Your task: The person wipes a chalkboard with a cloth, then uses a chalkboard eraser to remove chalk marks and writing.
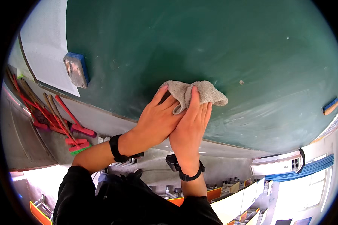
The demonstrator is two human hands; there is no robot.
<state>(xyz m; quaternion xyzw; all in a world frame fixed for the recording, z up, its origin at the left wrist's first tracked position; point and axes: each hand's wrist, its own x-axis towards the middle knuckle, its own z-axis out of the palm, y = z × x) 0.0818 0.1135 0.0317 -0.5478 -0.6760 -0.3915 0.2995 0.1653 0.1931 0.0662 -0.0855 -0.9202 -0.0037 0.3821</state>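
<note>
A crumpled grey-beige cloth (205,92) lies against the green chalkboard (186,33), pressed there by both hands. My left hand (157,119) rests on the cloth's left part, its fingers spread and partly over the folds. Beside it and touching it, my right hand (189,126) has its index finger stretched up over the cloth's middle and the other fingers at its lower edge. Pale chalk smears mark the board to the right of the cloth. Both wrists wear black straps.
A blue-and-grey board eraser (76,70) sits on the board at left, another eraser (331,106) at far right. White paper (49,45) covers the board's left end. Brooms (80,129) lean below it. A white air conditioner (276,164) and several desks (236,199) are at lower right.
</note>
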